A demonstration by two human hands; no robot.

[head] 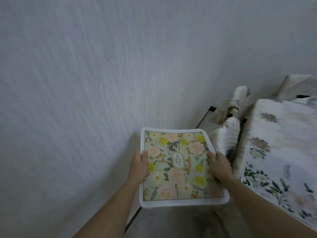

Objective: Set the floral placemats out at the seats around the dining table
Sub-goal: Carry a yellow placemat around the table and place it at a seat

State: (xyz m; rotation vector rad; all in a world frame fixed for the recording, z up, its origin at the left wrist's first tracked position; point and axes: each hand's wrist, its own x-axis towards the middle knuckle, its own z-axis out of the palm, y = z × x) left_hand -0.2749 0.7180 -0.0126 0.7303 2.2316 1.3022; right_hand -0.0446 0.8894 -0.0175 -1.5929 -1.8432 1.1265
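Two hands carry a floral placemat (178, 165) low in the middle of the frame. The left hand (138, 166) grips its left edge and the right hand (217, 166) its right edge. It looks light and soft with a thick white border, so holding opposite edges should keep it flat. Whether more mats lie beneath is hidden. At the right, the cloth-covered counter (277, 152) is cut off, and the draped chairs (228, 134) beside it are blurred.

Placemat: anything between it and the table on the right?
Yes: a fabric-covered chair back stands just right of the placemat, between it and the cloth-covered table. The left hand and right hand grip its side edges.
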